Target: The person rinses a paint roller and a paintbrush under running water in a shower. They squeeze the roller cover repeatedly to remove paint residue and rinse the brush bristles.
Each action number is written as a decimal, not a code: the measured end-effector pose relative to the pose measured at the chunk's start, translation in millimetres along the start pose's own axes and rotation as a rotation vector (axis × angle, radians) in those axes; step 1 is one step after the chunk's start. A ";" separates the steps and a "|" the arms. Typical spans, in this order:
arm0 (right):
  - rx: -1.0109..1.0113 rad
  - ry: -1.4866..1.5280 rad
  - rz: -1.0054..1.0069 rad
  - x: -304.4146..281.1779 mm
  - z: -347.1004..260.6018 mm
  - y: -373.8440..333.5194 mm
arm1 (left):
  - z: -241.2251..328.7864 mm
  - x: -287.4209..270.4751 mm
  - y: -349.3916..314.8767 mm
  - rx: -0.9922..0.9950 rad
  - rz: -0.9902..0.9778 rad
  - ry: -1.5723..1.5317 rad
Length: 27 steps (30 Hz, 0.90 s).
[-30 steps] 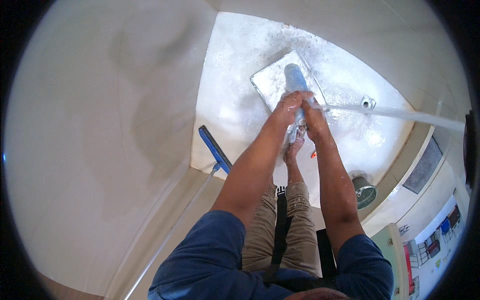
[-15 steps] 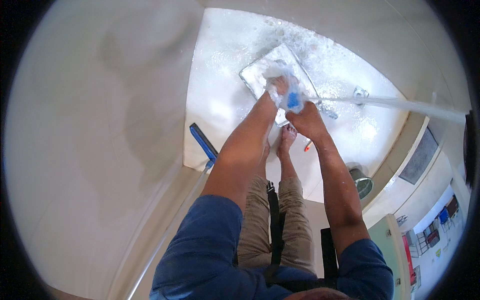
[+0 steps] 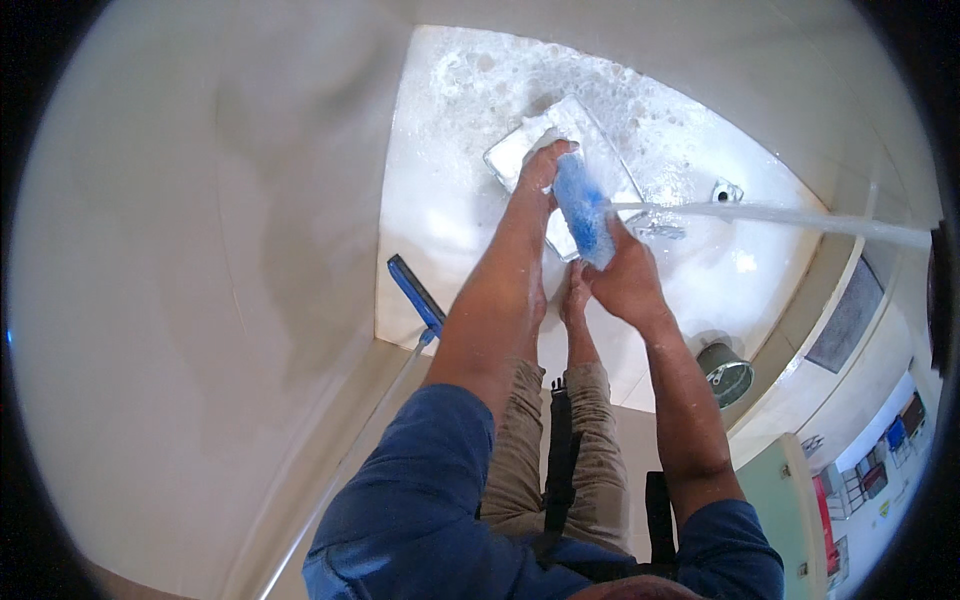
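Observation:
Between my hands is a long, soft-looking blue pad (image 3: 577, 205), wet and streaked with white suds. My left hand (image 3: 545, 168) is closed around its far end. My right hand (image 3: 627, 280) grips the near end, its fingers partly hidden. A jet of water (image 3: 760, 212) comes in from the right and strikes the pad's middle. Under my hands, a rectangular panel (image 3: 510, 153) with a thin metallic edge lies on the wet white floor, partly covered by the pad and my hands. The exact kind of the blue pad is not clear.
A blue floor squeegee (image 3: 415, 292) with a long pole leans at the left wall. On the right are a floor drain (image 3: 727, 191), a dark green round container (image 3: 725, 375) and a raised ledge. Suds (image 3: 490, 75) spread across the far floor. My bare feet stand close to the panel.
Thick foam has mostly gone from my left hand and the pad, showing more blue. The pad is now stretched out lengthwise, and my right hand has moved down and slightly right.

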State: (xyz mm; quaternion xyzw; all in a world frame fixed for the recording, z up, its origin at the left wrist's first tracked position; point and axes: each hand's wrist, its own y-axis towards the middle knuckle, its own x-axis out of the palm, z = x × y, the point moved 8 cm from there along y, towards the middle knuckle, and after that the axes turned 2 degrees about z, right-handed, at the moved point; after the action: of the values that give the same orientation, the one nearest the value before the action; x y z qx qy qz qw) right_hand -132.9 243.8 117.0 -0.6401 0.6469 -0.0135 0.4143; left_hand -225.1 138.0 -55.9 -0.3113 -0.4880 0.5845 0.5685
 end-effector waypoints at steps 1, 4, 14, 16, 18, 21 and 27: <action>-0.008 0.080 -0.026 0.8 1.8 2.4 | 0.5 -0.3 -0.9 0.046 -0.057 -0.084; 0.111 0.353 -0.112 9.7 20.5 9.0 | 2.8 -1.0 0.4 0.224 -0.171 -0.353; 0.387 0.811 -0.108 35.1 44.0 18.9 | -9.2 14.4 -7.2 0.005 -0.347 -0.547; 0.272 0.459 -0.021 26.5 37.9 26.6 | -9.3 31.3 -8.5 -0.128 -0.635 -0.692; 0.202 0.186 0.044 19.0 23.5 27.7 | -24.8 26.0 -11.8 -0.125 -0.513 -0.595; 0.208 -0.067 0.001 25.9 19.3 34.3 | -40.5 14.3 0.3 -0.130 -0.126 -0.152; 0.140 -0.488 -0.104 46.9 15.2 48.0 | -56.1 18.2 -10.8 -0.062 -0.271 -0.091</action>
State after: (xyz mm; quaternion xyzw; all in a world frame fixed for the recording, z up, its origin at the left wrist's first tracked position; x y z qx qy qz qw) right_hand -156.0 220.8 56.3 -0.6265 0.4916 0.0755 0.6001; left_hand -172.6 166.5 -60.9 -0.2333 -0.5688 0.5006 0.6094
